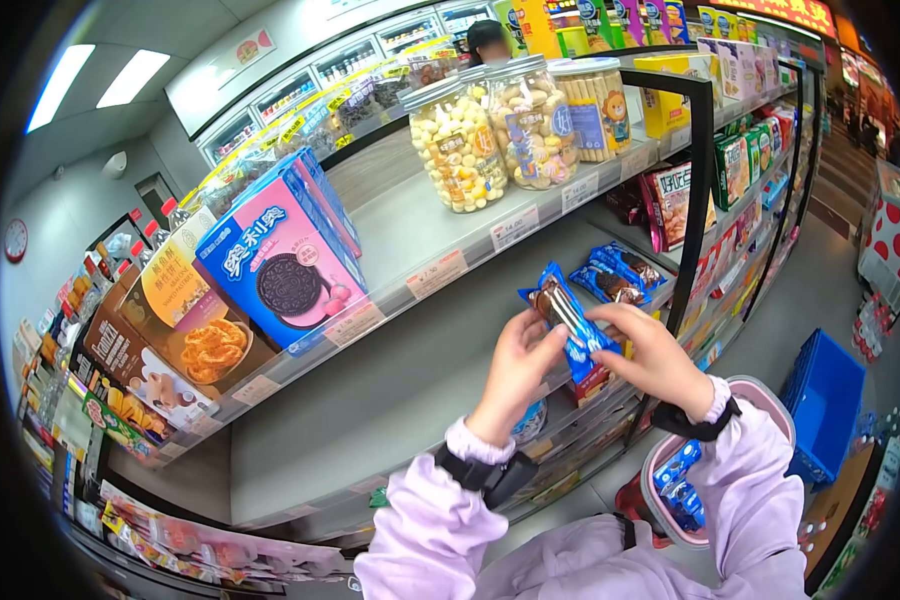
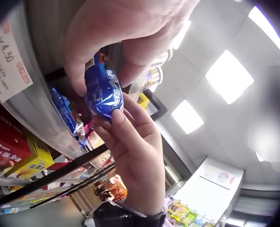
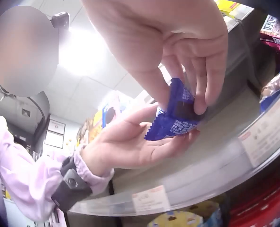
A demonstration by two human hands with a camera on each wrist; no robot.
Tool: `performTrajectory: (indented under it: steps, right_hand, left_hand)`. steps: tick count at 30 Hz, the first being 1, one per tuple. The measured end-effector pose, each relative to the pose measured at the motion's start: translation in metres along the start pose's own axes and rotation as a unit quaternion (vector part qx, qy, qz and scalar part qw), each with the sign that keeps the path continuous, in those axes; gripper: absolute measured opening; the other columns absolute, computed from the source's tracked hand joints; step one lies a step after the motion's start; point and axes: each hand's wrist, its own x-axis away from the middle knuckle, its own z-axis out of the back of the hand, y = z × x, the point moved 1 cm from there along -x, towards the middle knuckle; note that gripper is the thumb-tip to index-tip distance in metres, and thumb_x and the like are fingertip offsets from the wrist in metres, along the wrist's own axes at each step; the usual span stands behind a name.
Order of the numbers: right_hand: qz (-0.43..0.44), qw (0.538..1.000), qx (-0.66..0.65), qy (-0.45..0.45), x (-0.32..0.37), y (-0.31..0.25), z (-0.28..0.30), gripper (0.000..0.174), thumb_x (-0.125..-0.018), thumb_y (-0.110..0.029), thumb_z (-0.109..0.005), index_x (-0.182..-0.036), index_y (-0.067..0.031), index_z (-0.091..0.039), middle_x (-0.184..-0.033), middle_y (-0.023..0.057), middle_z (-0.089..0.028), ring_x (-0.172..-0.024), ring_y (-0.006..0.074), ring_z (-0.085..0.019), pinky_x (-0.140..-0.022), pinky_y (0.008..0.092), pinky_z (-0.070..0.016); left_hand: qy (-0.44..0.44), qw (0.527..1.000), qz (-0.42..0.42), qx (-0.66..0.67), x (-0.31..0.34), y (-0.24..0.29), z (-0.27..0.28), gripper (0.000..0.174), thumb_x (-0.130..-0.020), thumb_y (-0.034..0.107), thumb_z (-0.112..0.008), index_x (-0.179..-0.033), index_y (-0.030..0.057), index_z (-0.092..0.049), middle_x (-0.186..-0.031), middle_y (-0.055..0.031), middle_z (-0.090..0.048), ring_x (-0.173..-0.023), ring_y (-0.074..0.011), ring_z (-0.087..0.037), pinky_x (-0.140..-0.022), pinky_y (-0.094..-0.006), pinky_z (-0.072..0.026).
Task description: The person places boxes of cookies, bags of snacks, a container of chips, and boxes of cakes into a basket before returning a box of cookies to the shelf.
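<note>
A blue snack packet (image 1: 567, 325) with a picture of chocolate-coloured snacks is held between both hands, in front of the shelf. My left hand (image 1: 522, 368) grips it from one side, its thumb against the wrapper. Opposite, my right hand (image 1: 658, 358) pinches the other side between thumb and fingers. The left wrist view shows the packet (image 2: 103, 90) with fingers at both ends. In the right wrist view, the crimped wrapper edge of the packet (image 3: 175, 116) shows above the left palm. Similar blue packets (image 1: 622, 274) lie on the shelf just beyond.
A pink basket (image 1: 782, 412) containing blue packets (image 1: 680, 488) is by the right forearm, with a blue crate (image 1: 825, 400) beyond. The upper shelf bears clear jars (image 1: 457, 150) and a blue-and-pink cookie box (image 1: 280, 260). A black shelf post (image 1: 697, 190) rises beyond the hands.
</note>
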Motion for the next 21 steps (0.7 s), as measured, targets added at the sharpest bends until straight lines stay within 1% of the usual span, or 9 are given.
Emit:
performTrajectory:
  steps: [2, 5, 10, 12, 14, 16, 18, 20, 21]
  right_hand:
    - [0.004, 0.999, 0.033, 0.015, -0.011, 0.015, 0.005, 0.039, -0.076, -0.009, -0.066, -0.112, -0.0002, -0.053, -0.106, 0.0164, -0.058, -0.096, 0.0316, -0.057, -0.08, 0.0363, -0.0469]
    - [0.05, 0.989, 0.138, 0.022, -0.021, 0.039, 0.008, 0.038, -0.074, -0.009, -0.067, -0.109, -0.0012, -0.055, -0.1, 0.0166, -0.061, -0.094, 0.0334, -0.057, -0.082, 0.0392, -0.0458]
    - [0.025, 0.979, 0.2, -0.025, -0.028, 0.056, 0.008, 0.038, -0.069, -0.009, -0.07, -0.105, -0.0024, -0.06, -0.095, 0.0146, -0.063, -0.094, 0.0321, -0.055, -0.084, 0.0404, -0.0427]
    - [0.031, 0.972, 0.232, -0.029, -0.026, 0.056, 0.008, 0.035, -0.069, -0.008, -0.07, -0.102, -0.0038, -0.061, -0.092, 0.0122, -0.063, -0.096, 0.0311, -0.054, -0.085, 0.0413, -0.0417]
    - [0.05, 0.968, 0.246, 0.013, -0.022, 0.06, 0.005, 0.032, -0.068, -0.009, -0.071, -0.098, -0.0047, -0.062, -0.096, 0.0105, -0.061, -0.097, 0.0304, -0.053, -0.087, 0.0409, -0.0406]
    - [0.064, 0.962, 0.262, 0.043, -0.019, 0.058, 0.004, 0.032, -0.068, -0.01, -0.071, -0.097, -0.0049, -0.062, -0.099, 0.0102, -0.059, -0.097, 0.0305, -0.053, -0.087, 0.0401, -0.041]
    - [0.049, 0.965, 0.255, 0.046, -0.015, 0.058, 0.006, 0.032, -0.068, -0.011, -0.072, -0.097, -0.0049, -0.061, -0.1, 0.0105, -0.057, -0.097, 0.0307, -0.053, -0.087, 0.0397, -0.0412]
    - [0.041, 0.968, 0.242, 0.053, -0.013, 0.058, 0.009, 0.032, -0.068, -0.011, -0.072, -0.097, -0.0047, -0.061, -0.1, 0.0109, -0.056, -0.097, 0.0309, -0.053, -0.086, 0.0394, -0.0415]
    - [0.039, 0.97, 0.232, 0.057, -0.011, 0.06, 0.013, 0.031, -0.068, -0.011, -0.072, -0.096, -0.0045, -0.061, -0.1, 0.0112, -0.056, -0.097, 0.031, -0.053, -0.086, 0.0393, -0.0416]
  left_hand:
    - [-0.024, 0.996, -0.012, -0.09, -0.03, -0.01, 0.002, 0.047, -0.087, 0.013, -0.062, -0.126, -0.004, -0.041, -0.108, -0.0107, -0.058, -0.092, -0.0155, -0.06, -0.08, -0.0279, -0.0505]
    - [-0.046, 0.986, 0.027, -0.158, -0.055, -0.007, -0.004, 0.044, -0.086, 0.012, -0.062, -0.123, -0.0042, -0.044, -0.103, -0.0096, -0.06, -0.09, -0.015, -0.06, -0.077, -0.0272, -0.0508]
    - [-0.01, 0.972, 0.069, -0.224, -0.076, -0.025, -0.007, 0.049, -0.083, 0.014, -0.066, -0.123, -0.0043, -0.043, -0.095, -0.0107, -0.061, -0.087, -0.0163, -0.061, -0.072, -0.0284, -0.0524]
    - [0.011, 0.958, 0.013, -0.285, -0.089, -0.044, 0.001, 0.058, -0.083, 0.015, -0.066, -0.126, -0.0072, -0.035, -0.094, -0.0139, -0.06, -0.08, -0.0184, -0.062, -0.065, -0.0294, -0.0542]
    - [0.014, 0.94, -0.042, -0.339, -0.097, -0.056, 0.006, 0.061, -0.083, 0.015, -0.066, -0.127, -0.009, -0.032, -0.093, -0.0154, -0.059, -0.075, -0.0192, -0.063, -0.059, -0.0294, -0.0547]
    - [0.024, 0.922, -0.054, -0.382, -0.098, -0.054, 0.002, 0.061, -0.082, 0.016, -0.066, -0.126, -0.0099, -0.032, -0.091, -0.0165, -0.058, -0.072, -0.0197, -0.063, -0.054, -0.0294, -0.0541]
    - [0.039, 0.915, -0.056, -0.398, -0.093, -0.053, -0.001, 0.059, -0.08, 0.02, -0.067, -0.121, -0.0097, -0.037, -0.094, -0.02, -0.059, -0.076, -0.026, -0.063, -0.06, -0.0326, -0.0524]
    - [0.055, 0.918, -0.054, -0.39, -0.089, -0.047, -0.005, 0.055, -0.075, 0.026, -0.069, -0.111, -0.0083, -0.046, -0.102, -0.0259, -0.06, -0.088, -0.038, -0.062, -0.078, -0.039, -0.0496]
    - [0.05, 0.916, -0.068, -0.393, -0.089, -0.047, -0.004, 0.057, -0.074, 0.027, -0.069, -0.112, -0.0084, -0.045, -0.1, -0.0256, -0.06, -0.087, -0.0366, -0.063, -0.075, -0.0384, -0.0504]
